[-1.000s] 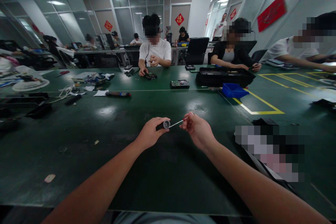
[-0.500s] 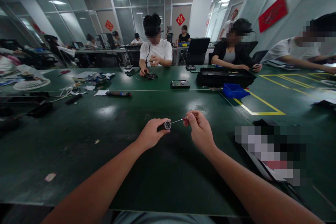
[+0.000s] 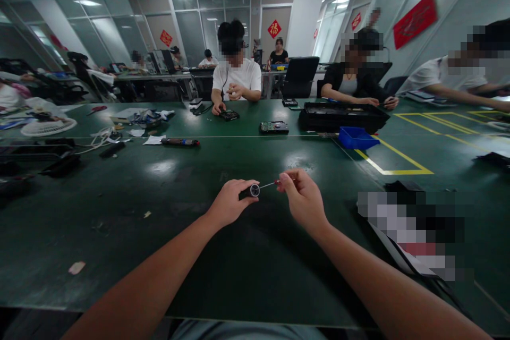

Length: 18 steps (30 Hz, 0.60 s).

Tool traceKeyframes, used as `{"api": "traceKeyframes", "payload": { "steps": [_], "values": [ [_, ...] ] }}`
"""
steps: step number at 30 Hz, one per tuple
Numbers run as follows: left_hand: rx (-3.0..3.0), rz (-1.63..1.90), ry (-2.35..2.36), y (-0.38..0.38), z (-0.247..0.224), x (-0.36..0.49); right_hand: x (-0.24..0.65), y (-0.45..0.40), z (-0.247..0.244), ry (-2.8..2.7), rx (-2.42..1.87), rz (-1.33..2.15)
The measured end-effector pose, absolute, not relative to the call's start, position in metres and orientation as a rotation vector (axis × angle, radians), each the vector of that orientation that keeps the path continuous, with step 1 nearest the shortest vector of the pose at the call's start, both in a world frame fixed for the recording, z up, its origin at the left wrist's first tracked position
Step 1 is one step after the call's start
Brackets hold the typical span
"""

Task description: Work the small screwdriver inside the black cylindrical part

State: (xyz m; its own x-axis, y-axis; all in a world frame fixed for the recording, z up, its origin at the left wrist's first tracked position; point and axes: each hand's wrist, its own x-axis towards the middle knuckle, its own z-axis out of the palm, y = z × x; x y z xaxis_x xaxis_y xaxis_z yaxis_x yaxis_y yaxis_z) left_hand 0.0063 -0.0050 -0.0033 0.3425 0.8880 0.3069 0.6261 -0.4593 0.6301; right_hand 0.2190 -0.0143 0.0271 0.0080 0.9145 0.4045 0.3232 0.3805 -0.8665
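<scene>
Above the middle of the green table, my left hand [image 3: 230, 203] is closed around a short black cylinder [image 3: 247, 192] with a silvery round end turned toward the right. My right hand [image 3: 302, 194] pinches the red handle of a thin screwdriver [image 3: 268, 185]. Its metal shaft points left, and its tip reaches the open round end of the cylinder. How deep the tip sits inside I cannot tell. Most of the handle is hidden by the fingers.
On the green table [image 3: 131, 255], a hard drive [image 3: 274, 127], a blue bin [image 3: 357, 138] and a long black tray [image 3: 343, 117] lie beyond my hands. A dark pen-like tool [image 3: 180, 142] rests at left. A blurred-out item [image 3: 410, 239] lies right. Co-workers sit opposite.
My right hand has shifted slightly left, and the screwdriver has moved a little closer to the cylinder. My left hand and the cylinder have stayed almost still.
</scene>
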Motion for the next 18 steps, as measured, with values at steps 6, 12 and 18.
{"api": "traceKeyframes", "payload": {
  "steps": [6, 12, 18],
  "values": [
    [2.205, 0.892, 1.354, -0.0047, -0.0042, 0.0057, 0.2213, -0.0146, 0.0306, -1.587, -1.284, 0.527],
    [2.186, 0.900, 1.348, -0.0042, -0.0054, 0.0047, 0.2203, -0.0153, 0.0270, -1.652, -1.120, 0.574],
    [2.184, 0.898, 1.360, -0.0047, -0.0032, 0.0050, 0.2206, -0.0167, 0.0297, -1.693, -1.056, 0.591]
  ]
}}
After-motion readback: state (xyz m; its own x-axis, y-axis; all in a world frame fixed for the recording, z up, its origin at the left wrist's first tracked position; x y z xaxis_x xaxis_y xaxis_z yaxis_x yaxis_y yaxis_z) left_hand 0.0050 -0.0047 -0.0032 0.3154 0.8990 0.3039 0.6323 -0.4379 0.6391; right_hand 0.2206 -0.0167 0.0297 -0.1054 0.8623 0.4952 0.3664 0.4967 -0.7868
